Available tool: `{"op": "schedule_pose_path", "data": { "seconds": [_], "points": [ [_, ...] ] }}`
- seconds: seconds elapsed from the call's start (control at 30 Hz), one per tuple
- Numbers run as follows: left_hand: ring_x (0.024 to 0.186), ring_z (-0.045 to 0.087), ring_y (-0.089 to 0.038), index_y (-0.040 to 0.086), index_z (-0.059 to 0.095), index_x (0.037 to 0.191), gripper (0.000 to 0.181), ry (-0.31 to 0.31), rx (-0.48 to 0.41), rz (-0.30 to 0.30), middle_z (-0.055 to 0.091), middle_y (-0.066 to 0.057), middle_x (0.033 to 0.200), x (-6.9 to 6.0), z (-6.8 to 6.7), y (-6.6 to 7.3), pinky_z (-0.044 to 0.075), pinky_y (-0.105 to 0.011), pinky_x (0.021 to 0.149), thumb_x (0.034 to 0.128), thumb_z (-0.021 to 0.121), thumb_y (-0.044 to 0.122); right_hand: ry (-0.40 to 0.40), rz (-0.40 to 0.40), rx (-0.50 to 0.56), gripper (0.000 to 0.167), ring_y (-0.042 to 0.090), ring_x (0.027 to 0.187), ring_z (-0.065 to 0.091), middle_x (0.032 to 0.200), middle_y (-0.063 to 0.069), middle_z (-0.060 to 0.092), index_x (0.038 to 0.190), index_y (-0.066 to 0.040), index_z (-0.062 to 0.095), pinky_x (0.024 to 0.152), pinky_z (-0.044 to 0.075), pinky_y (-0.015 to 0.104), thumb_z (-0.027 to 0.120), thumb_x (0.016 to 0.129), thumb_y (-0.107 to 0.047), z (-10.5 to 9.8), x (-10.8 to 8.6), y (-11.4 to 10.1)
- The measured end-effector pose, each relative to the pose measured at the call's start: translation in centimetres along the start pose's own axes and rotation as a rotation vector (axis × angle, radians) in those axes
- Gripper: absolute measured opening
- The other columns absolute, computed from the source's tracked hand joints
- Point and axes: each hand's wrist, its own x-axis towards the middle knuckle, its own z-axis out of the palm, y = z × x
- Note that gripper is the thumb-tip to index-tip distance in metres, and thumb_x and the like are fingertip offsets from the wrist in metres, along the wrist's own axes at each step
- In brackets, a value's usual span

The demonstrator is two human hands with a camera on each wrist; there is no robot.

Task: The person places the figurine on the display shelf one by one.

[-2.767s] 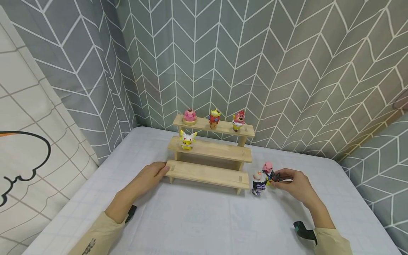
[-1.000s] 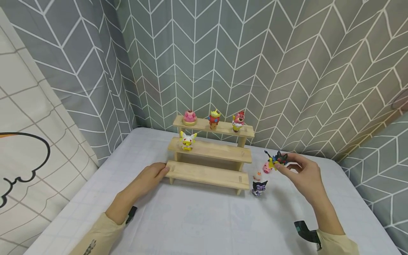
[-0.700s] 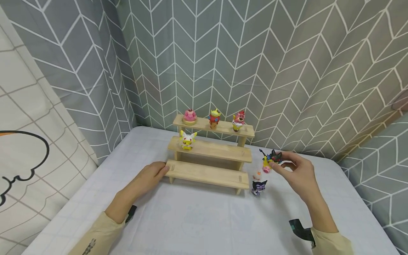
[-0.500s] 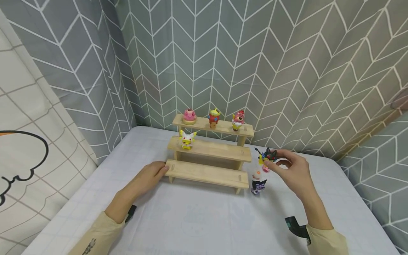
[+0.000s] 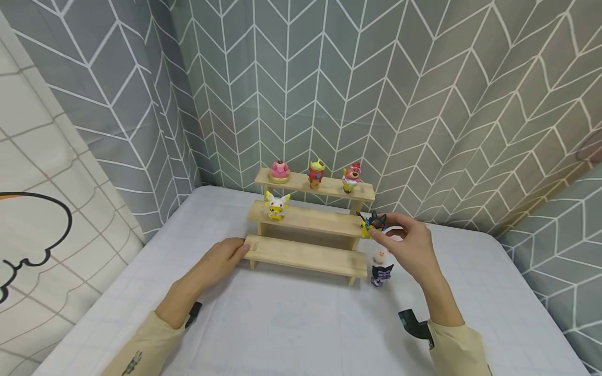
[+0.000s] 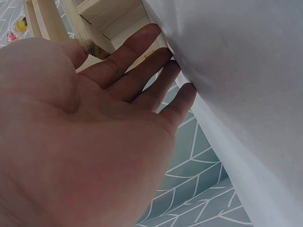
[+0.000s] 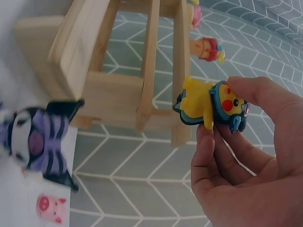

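My right hand point(image 5: 409, 245) pinches a yellow Pikachu figurine point(image 7: 201, 101) with a dark blue-black hood, at the right end of the middle step of a three-tier wooden display shelf point(image 5: 305, 255). In the right wrist view, the figurine lies sideways between thumb and fingers; whether it touches the step cannot be told. My left hand point(image 5: 221, 263) rests at the left end of the lowest step. Its thumb touches the wood, and its fingers point(image 6: 137, 75) stretch out beside the shelf near the tablecloth. A white-and-yellow figurine point(image 5: 276, 206) stands on the middle step's left end.
The top step bears a pink figurine point(image 5: 280, 172), a red-and-yellow one point(image 5: 316, 174) and a pink bear point(image 5: 351, 177). Right of the shelf stand a black-and-purple figurine point(image 5: 381, 275), a small white one point(image 5: 379, 258) and a pink pig point(image 7: 51, 208). A patterned curtain point(image 5: 301, 94) hangs behind.
My right hand has lifted the Pikachu figurine from the group at the right and carried it left to the middle step. The left hand has stayed at the shelf's end.
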Motion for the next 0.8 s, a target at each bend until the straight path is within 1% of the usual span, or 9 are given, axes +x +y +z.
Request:
{"op": "schedule_pose_path", "data": {
  "seconds": [0.17, 0.23, 0.43, 0.47, 0.57, 0.6, 0.67, 0.73, 0.8],
  "points": [
    [0.126, 0.064, -0.041, -0.002, 0.069, 0.126, 0.036, -0.008, 0.004, -0.005, 0.07, -0.021, 0.129, -0.1, 0.0, -0.1, 0.049, -0.06, 0.108, 0.1138, 0.049, 0.025, -0.01, -0.015, 0.01, 0.035, 0.026, 0.107, 0.069, 0.112, 0.012, 0.074, 0.122, -0.006, 0.073, 0.085, 0.055, 0.017, 0.083, 0.093, -0.022, 1.1, 0.5, -0.6],
    [0.126, 0.064, -0.041, -0.002, 0.069, 0.126, 0.036, -0.01, 0.003, -0.008, 0.07, -0.021, 0.129, -0.1, 0.0, -0.1, 0.049, -0.06, 0.108, 0.1138, 0.049, 0.026, -0.009, -0.021, 0.014, 0.035, 0.027, 0.106, 0.069, 0.112, 0.012, 0.075, 0.122, -0.006, 0.073, 0.085, 0.056, 0.018, 0.084, 0.092, -0.021, 1.6, 0.7, -0.9],
    [0.129, 0.062, -0.042, -0.002, 0.069, 0.128, 0.037, -0.013, -0.001, -0.017, 0.069, -0.022, 0.131, 0.0, 0.0, -0.1, 0.047, -0.061, 0.11, 0.1137, 0.049, 0.025, -0.016, -0.026, 0.039, 0.037, 0.027, 0.105, 0.069, 0.111, 0.013, 0.074, 0.123, -0.004, 0.073, 0.082, 0.054, 0.016, 0.085, 0.091, -0.018, 3.0, 1.5, -1.7],
    [0.128, 0.062, -0.042, -0.002, 0.069, 0.127, 0.037, -0.011, 0.0, -0.016, 0.069, -0.022, 0.131, 0.0, 0.0, -0.2, 0.047, -0.061, 0.11, 0.1138, 0.049, 0.025, -0.015, -0.027, 0.047, 0.037, 0.027, 0.106, 0.069, 0.111, 0.013, 0.074, 0.123, -0.004, 0.073, 0.083, 0.055, 0.018, 0.085, 0.091, -0.018, 3.3, 1.6, -1.8],
    [0.127, 0.063, -0.041, -0.001, 0.069, 0.126, 0.036, -0.007, 0.001, -0.008, 0.07, -0.021, 0.13, 0.1, 0.1, -0.3, 0.048, -0.06, 0.109, 0.1137, 0.049, 0.025, -0.015, -0.029, 0.072, 0.037, 0.027, 0.106, 0.069, 0.11, 0.015, 0.074, 0.122, -0.003, 0.074, 0.087, 0.059, 0.029, 0.086, 0.09, -0.017, 4.0, 2.0, -2.4],
    [0.126, 0.063, -0.04, -0.001, 0.07, 0.125, 0.035, -0.007, 0.001, -0.005, 0.07, -0.021, 0.129, 0.1, 0.1, -0.2, 0.048, -0.06, 0.109, 0.1137, 0.049, 0.025, -0.013, -0.027, 0.078, 0.036, 0.027, 0.105, 0.069, 0.11, 0.015, 0.074, 0.122, -0.003, 0.074, 0.087, 0.059, 0.028, 0.086, 0.09, -0.017, 4.3, 2.1, -2.5],
    [0.125, 0.064, -0.04, 0.0, 0.07, 0.124, 0.034, -0.004, -0.001, -0.001, 0.071, -0.02, 0.128, 0.1, 0.0, -0.2, 0.049, -0.06, 0.108, 0.1135, 0.049, 0.025, -0.007, -0.027, 0.089, 0.036, 0.027, 0.105, 0.069, 0.109, 0.015, 0.074, 0.12, -0.003, 0.074, 0.089, 0.06, 0.033, 0.086, 0.09, -0.017, 4.8, 2.4, -2.9],
    [0.125, 0.064, -0.04, -0.001, 0.07, 0.124, 0.035, -0.003, 0.0, 0.004, 0.071, -0.02, 0.128, 0.1, 0.0, -0.2, 0.049, -0.06, 0.108, 0.1135, 0.049, 0.025, -0.001, -0.031, 0.114, 0.034, 0.027, 0.103, 0.07, 0.107, 0.015, 0.074, 0.118, -0.003, 0.075, 0.089, 0.061, 0.033, 0.087, 0.089, -0.017, 5.2, 2.7, -3.4],
    [0.125, 0.064, -0.041, -0.001, 0.07, 0.124, 0.035, -0.004, 0.001, 0.005, 0.07, -0.021, 0.128, 0.1, 0.0, -0.2, 0.049, -0.06, 0.108, 0.1135, 0.049, 0.025, 0.002, -0.032, 0.135, 0.033, 0.027, 0.101, 0.07, 0.106, 0.014, 0.074, 0.116, -0.004, 0.076, 0.088, 0.06, 0.031, 0.088, 0.088, -0.017, 5.7, 2.9, -3.8]
  ]
}}
